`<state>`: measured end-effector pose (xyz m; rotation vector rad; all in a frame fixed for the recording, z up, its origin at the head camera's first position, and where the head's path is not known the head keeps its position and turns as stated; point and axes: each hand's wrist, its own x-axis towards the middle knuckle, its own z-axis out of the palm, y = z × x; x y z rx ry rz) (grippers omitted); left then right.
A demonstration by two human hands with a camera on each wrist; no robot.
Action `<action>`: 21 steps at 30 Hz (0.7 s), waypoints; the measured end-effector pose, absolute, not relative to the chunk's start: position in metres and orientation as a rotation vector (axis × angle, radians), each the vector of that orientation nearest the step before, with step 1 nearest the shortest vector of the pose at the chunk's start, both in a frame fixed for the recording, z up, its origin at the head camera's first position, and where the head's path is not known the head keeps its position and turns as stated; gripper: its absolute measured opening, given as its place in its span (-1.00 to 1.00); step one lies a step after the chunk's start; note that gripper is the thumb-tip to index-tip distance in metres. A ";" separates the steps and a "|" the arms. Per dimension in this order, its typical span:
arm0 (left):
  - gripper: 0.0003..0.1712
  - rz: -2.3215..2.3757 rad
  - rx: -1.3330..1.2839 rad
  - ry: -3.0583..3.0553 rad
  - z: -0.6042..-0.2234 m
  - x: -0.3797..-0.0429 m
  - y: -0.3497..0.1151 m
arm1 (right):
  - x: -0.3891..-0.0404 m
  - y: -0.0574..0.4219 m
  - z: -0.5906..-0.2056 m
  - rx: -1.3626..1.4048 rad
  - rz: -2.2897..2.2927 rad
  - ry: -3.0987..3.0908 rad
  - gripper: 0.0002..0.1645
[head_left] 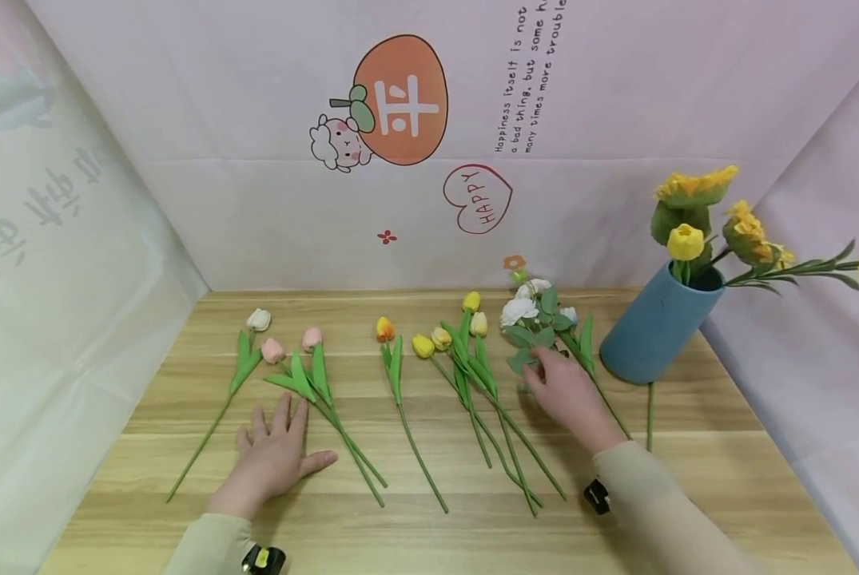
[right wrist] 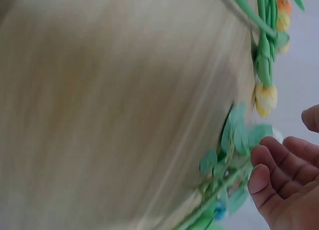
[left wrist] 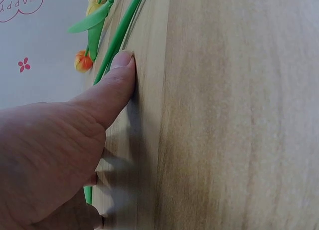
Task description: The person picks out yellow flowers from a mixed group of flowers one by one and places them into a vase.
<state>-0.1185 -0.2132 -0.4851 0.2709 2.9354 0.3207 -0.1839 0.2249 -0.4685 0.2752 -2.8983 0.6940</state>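
The right hand (head_left: 569, 395) is hovering at the leaves (head_left: 518, 336) of the white flowers (head_left: 519, 312), which are lying on the table (head_left: 472, 543) between the yellow tulips (head_left: 423, 346) and the blue vase (head_left: 655, 327). Its fingers are curving loosely, well apart from the thumb, and appear to be gripping nothing; whether they are touching the leaves is unclear. The left hand (head_left: 274, 459) is lying spread beside the pink tulips (head_left: 273, 351), holding nothing. For a sound pick-up, the fingers should be pinching the stem rather than the leaves, and lifting gently past the neighbouring flowers. The vase is holding a yellow tulip (head_left: 686, 242), ruffled yellow blooms (head_left: 693, 187) and a leafy stem (head_left: 796, 274) that is leaning out to the right.
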 end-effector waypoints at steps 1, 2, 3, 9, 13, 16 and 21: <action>0.16 0.320 0.268 2.933 -0.485 -0.118 -0.213 | -0.183 0.221 -0.470 0.294 0.680 -2.907 -0.63; 0.16 0.320 0.269 2.932 -0.485 -0.118 -0.213 | -0.183 0.218 -0.471 0.315 0.673 -2.916 -0.64; 0.16 0.319 0.266 2.929 -0.484 -0.118 -0.213 | -0.182 0.215 -0.473 0.335 0.668 -2.922 -0.65; 0.16 0.327 0.268 2.922 -0.484 -0.118 -0.213 | -0.177 0.198 -0.480 0.443 0.624 -2.946 -0.73; 0.16 0.324 0.269 2.923 -0.485 -0.118 -0.214 | -0.174 0.190 -0.482 0.478 0.573 -2.949 -0.78; 0.16 0.318 0.268 2.923 -0.486 -0.118 -0.214 | -0.173 0.185 -0.483 0.478 0.523 -2.964 -0.82; 0.16 0.319 0.272 2.927 -0.486 -0.118 -0.214 | -0.171 0.180 -0.483 0.488 0.500 -2.985 -0.85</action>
